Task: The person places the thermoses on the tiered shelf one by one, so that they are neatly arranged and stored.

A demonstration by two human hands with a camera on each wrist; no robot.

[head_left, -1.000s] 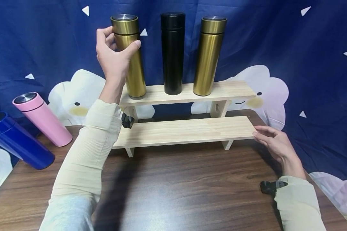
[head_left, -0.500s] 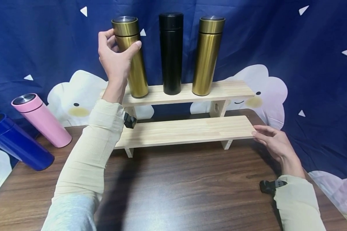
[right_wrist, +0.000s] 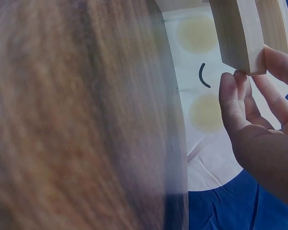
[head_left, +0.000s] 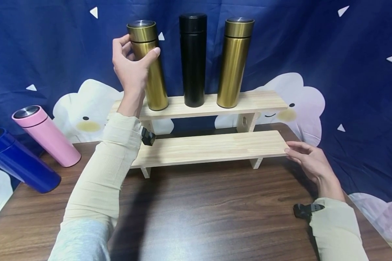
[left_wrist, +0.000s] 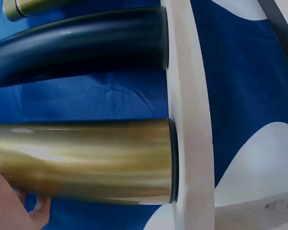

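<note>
My left hand (head_left: 130, 70) grips a gold vacuum flask (head_left: 157, 85) near its top, thumb on the right side and fingers round the left. The flask stands upright with its base on the upper shelf of a two-tier wooden rack (head_left: 212, 146); the left wrist view shows that base (left_wrist: 174, 160) against the board. To its right stand a black flask (head_left: 193, 69) and another gold flask (head_left: 234, 67). At the lower shelf's right end, my right hand (head_left: 308, 163) pinches the corner between thumb and fingers.
A pink flask (head_left: 49, 137) and a blue flask (head_left: 23, 161) stand at the left of the brown wood-grain table (head_left: 199, 210). Behind the rack hangs a dark blue cloth (head_left: 352, 83) with white cloud figures and triangles.
My left hand and the gold flask have shifted slightly to the right, closer to the black flask. The right hand keeps its place on the lower shelf.
</note>
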